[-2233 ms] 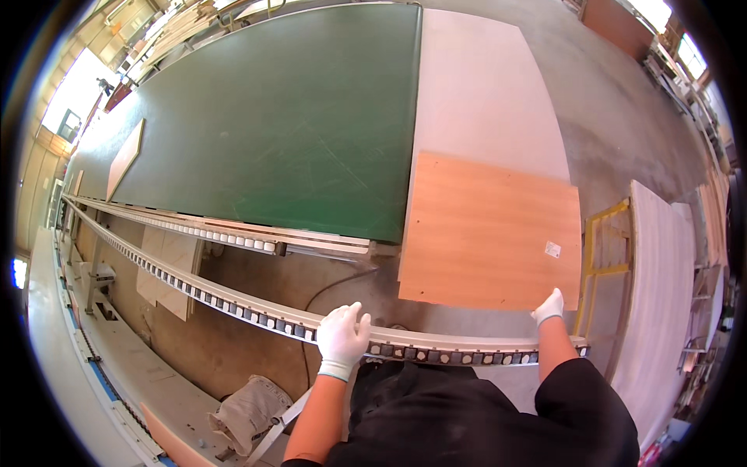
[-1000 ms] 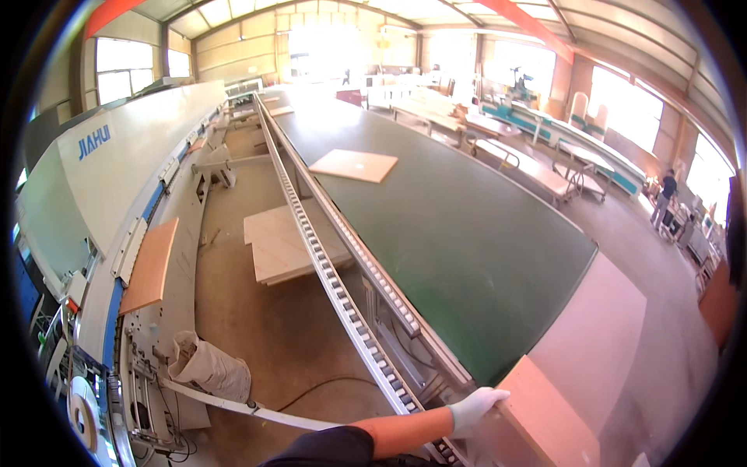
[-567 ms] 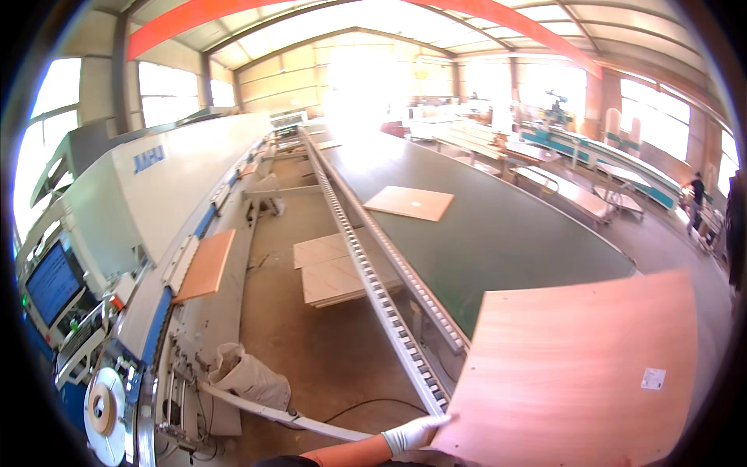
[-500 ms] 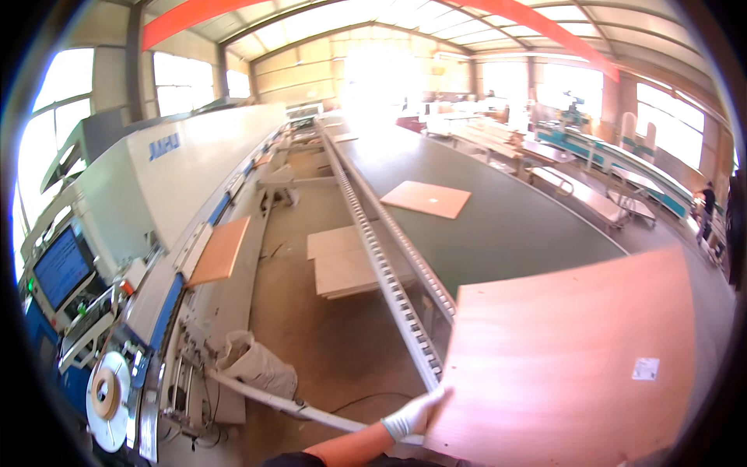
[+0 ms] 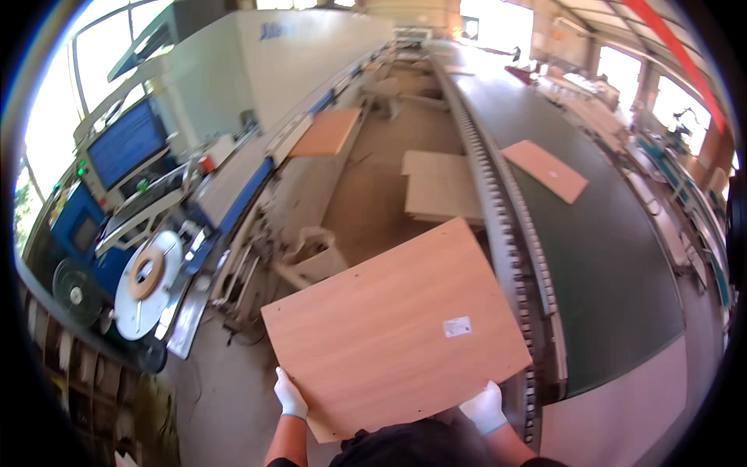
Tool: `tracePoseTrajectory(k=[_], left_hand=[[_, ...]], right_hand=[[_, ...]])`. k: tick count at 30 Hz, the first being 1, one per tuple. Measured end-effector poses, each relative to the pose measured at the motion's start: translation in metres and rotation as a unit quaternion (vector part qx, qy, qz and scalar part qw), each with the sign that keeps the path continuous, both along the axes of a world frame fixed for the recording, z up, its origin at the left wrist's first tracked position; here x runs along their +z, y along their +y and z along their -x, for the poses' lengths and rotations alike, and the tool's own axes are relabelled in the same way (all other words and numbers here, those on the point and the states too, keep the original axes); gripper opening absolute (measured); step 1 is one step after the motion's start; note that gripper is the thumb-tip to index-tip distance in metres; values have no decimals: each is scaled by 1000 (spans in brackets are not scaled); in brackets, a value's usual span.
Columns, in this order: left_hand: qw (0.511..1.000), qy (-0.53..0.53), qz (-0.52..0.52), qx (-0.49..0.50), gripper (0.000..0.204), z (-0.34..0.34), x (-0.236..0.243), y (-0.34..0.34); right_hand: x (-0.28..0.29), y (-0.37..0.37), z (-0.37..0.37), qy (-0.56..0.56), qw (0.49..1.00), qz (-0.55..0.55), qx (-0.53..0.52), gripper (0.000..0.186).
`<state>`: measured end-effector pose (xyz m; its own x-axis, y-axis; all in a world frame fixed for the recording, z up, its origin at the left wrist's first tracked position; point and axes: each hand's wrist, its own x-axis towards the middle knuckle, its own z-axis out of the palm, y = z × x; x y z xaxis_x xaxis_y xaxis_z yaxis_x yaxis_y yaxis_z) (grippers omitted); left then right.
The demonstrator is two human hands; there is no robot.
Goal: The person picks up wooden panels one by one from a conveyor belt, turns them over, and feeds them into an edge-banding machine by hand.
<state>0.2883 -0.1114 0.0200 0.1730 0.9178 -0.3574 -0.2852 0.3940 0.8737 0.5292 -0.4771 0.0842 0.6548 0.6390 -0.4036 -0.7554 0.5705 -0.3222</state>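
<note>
I carry a large wood-grain panel (image 5: 381, 335) before my body, face up, with a white label (image 5: 457, 327) on it and small holes near its edges. My left hand (image 5: 290, 395), in a white glove, is closed on the panel's left edge. My right hand (image 5: 484, 406), gloved too, grips its near right edge. The fingers under the panel are hidden. Beyond its far right corner runs a conveyor rail (image 5: 498, 187). A second panel (image 5: 547, 170) lies on the dark green conveyor belt (image 5: 615, 257).
On the left stand a long edge-banding machine (image 5: 311, 62), its screen (image 5: 124, 144) and a reel of banding (image 5: 146, 274). An orange-brown panel (image 5: 327, 132) sticks out of the machine. A sack (image 5: 317, 255) and stacked boards (image 5: 443, 185) stand in the aisle. Another board (image 5: 615, 412) lies at lower right.
The panel has moved from over the belt at right to the aisle in front of me. My view has turned left and down, and my right hand now shows.
</note>
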Motion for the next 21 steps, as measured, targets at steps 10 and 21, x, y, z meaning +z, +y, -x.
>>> tracePoseTrajectory(k=[10,21], left_hand=[[946,12,128,297,60,265,-14,-40],[899,-58,75,428,68,369,-28,-64]], right_hand=[[-88,252,69,111,940,170,275,35],[-108,398,173,85,877,228,414,23]])
